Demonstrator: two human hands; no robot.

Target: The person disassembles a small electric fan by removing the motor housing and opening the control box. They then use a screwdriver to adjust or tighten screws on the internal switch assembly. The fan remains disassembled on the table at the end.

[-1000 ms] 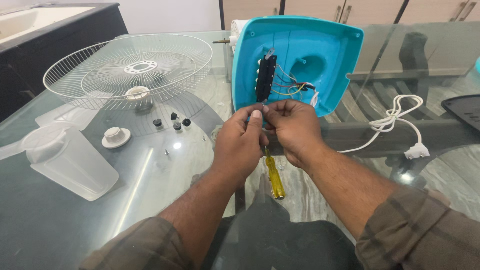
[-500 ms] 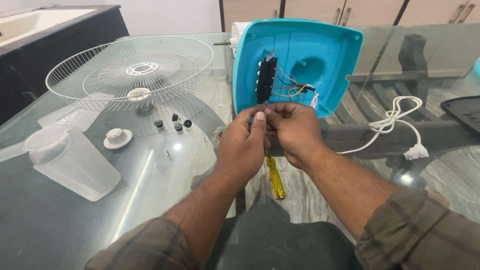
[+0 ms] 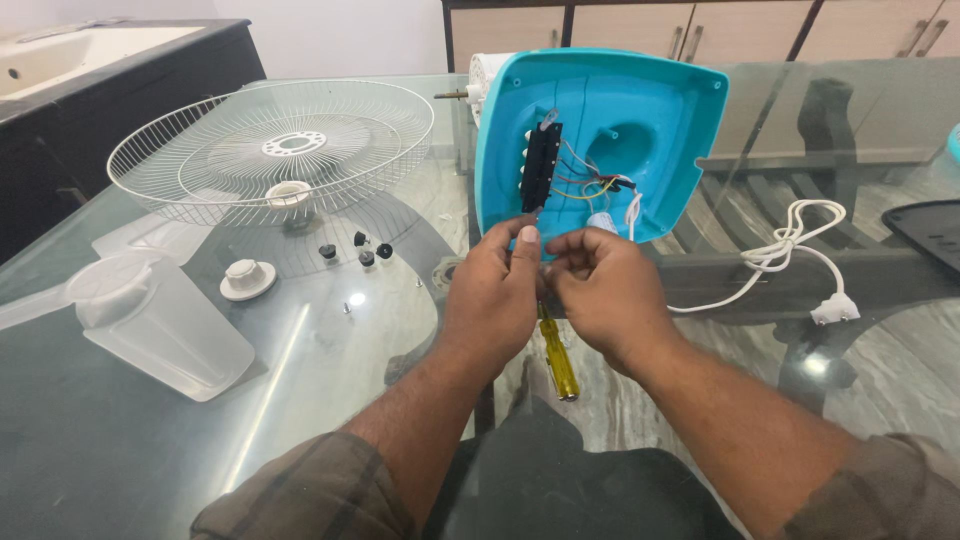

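- Both hands meet just below a turquoise fan base cover (image 3: 600, 140) that stands tilted on its edge on a glass table (image 3: 330, 400), its hollow inside facing the viewer.
- The left hand (image 3: 490, 295) is curled, thumb and forefinger pinched together at the cover's lower edge. What they pinch is too small to make out; it may be a wire end or a small part.
- The right hand (image 3: 600, 290) is also curled, fingertips touching those of the left hand. Whether it holds anything cannot be told.
- Inside the cover, a black switch block (image 3: 540, 165) runs upright, with coloured wires (image 3: 590, 185) leading to the right from it.
- A yellow-handled screwdriver (image 3: 556, 360) lies on the glass under the hands, not held.
- Compared with a second ago, the hands have barely shifted: same pinch, same spot at the cover's rim. The work looks like a slow, fine step on the wiring, not yet finished.
- To the left lies a white wire fan guard (image 3: 270, 150), and nearer, small black knobs (image 3: 355, 250), a white round cap (image 3: 246, 278) and clear fan blades (image 3: 150, 320).
- To the right, a white power cord with plug (image 3: 800, 250) trails across the glass.
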